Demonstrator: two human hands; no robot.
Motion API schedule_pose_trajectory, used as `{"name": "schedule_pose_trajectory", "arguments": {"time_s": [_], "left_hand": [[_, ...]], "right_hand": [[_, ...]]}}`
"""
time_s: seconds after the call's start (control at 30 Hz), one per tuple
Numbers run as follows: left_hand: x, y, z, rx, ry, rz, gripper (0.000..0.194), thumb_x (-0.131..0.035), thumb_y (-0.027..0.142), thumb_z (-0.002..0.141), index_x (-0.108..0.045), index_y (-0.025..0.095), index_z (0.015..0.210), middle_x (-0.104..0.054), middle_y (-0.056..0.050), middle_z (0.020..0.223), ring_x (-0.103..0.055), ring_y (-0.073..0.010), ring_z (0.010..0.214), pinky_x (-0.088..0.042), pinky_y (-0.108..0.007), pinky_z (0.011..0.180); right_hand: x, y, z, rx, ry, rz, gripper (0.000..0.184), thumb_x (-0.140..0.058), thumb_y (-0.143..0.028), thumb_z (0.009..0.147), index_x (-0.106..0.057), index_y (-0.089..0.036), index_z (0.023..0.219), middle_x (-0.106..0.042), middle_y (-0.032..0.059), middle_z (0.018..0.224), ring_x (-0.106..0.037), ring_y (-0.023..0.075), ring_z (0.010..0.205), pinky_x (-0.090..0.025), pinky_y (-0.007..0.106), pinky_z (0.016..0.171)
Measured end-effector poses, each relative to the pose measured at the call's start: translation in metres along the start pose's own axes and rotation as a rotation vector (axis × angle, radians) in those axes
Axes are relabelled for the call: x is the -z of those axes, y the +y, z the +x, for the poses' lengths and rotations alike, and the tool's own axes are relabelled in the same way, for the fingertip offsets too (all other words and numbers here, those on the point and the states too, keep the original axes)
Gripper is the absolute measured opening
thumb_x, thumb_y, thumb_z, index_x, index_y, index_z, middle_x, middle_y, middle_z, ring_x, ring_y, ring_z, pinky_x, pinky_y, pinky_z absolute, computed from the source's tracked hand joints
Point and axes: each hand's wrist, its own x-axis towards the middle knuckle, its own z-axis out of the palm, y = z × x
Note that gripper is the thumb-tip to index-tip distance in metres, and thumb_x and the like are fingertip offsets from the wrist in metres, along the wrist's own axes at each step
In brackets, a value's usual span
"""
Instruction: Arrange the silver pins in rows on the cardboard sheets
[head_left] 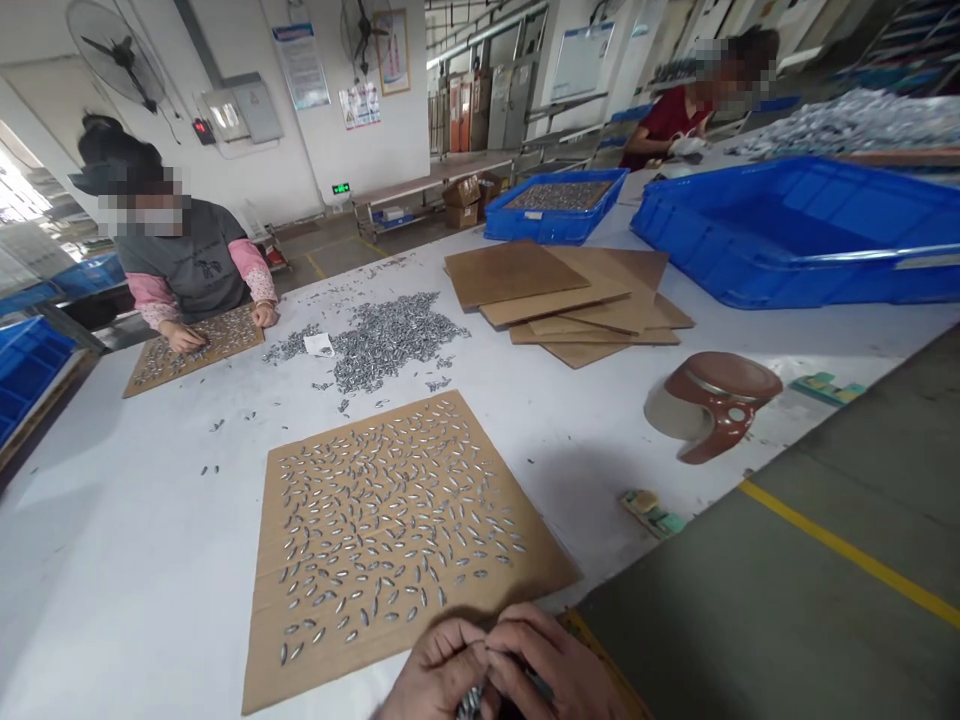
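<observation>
Can't read the wall posters [300, 65], too small. Left hand [442, 665] is clutching metal pieces [470, 703] by the cardboard sheet's [262, 620] near edge; right hand [551, 655] meets it, can't tell what it's pinching. Loose pile [397, 335] sits toward the table's [135, 560] far edge.

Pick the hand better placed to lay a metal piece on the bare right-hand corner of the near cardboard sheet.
Probably the right hand: it sits nearer that corner of the cardboard sheet, while the left hand seems to cradle several metal pieces.
</observation>
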Motion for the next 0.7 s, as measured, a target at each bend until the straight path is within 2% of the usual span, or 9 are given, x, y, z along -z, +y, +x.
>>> {"name": "schedule_pose_trajectory", "arguments": {"time_s": [0.1,0.2,0.33,0.43,0.57,0.7], "left_hand": [[-0.002,-0.008,0.003,0.015,0.044,-0.092,0.054,-0.098,0.054,0.059,-0.065,0.016,0.079,-0.062,0.001,0.063,-0.043,-0.0039,0.045,-0.017,-0.021,0.045],[-0.005,-0.006,0.002,0.033,0.051,-0.084,0.055,-0.098,0.055,0.059,-0.068,0.015,0.084,-0.068,-0.002,0.07,-0.045,-0.0044,0.042,-0.018,-0.022,0.042],[-0.008,0.003,-0.004,0.105,0.051,-0.055,0.057,-0.096,0.059,0.06,-0.069,0.015,0.085,-0.068,-0.004,0.068,-0.049,-0.0071,0.044,-0.021,-0.022,0.042],[-0.007,0.006,-0.007,0.145,0.057,-0.044,0.058,-0.097,0.059,0.057,-0.068,0.015,0.081,-0.068,-0.004,0.067,-0.051,-0.0083,0.045,-0.022,-0.022,0.043],[-0.004,0.007,-0.007,0.157,0.051,-0.046,0.055,-0.097,0.056,0.059,-0.069,0.015,0.083,-0.07,-0.005,0.069,-0.053,-0.0093,0.047,-0.024,-0.023,0.045],[-0.003,0.009,-0.007,0.146,0.049,-0.043,0.054,-0.096,0.055,0.059,-0.07,0.015,0.083,-0.07,-0.006,0.069,-0.053,-0.0097,0.046,-0.025,-0.023,0.044]], "right_hand": [[0.001,-0.001,-0.002,-0.042,0.008,-0.03,0.018,-0.048,-0.025,0.103,-0.062,-0.028,0.093,-0.069,-0.001,0.085,-0.069,0.0132,0.074,-0.056,0.02,0.067],[0.004,0.01,0.001,-0.091,0.031,-0.01,0.022,-0.047,-0.028,0.104,-0.06,-0.027,0.087,-0.067,-0.0016,0.079,-0.067,0.0128,0.069,-0.055,0.02,0.064],[0.002,0.036,0.012,-0.152,0.171,-0.091,0.026,-0.049,-0.034,0.105,-0.063,-0.026,0.084,-0.068,0.0012,0.078,-0.068,0.016,0.072,-0.056,0.025,0.068],[-0.008,0.048,0.019,-0.17,0.233,-0.167,0.029,-0.05,-0.038,0.105,-0.066,-0.025,0.085,-0.07,0.0027,0.078,-0.07,0.0176,0.072,-0.056,0.028,0.069],[-0.024,0.048,0.019,-0.182,0.235,-0.261,0.028,-0.049,-0.037,0.105,-0.069,-0.025,0.089,-0.073,0.0033,0.082,-0.072,0.0182,0.078,-0.055,0.029,0.075],[-0.029,0.044,0.018,-0.184,0.228,-0.38,0.033,-0.045,-0.037,0.107,-0.069,-0.025,0.086,-0.071,0.0027,0.079,-0.069,0.0175,0.073,-0.052,0.029,0.071]]}}
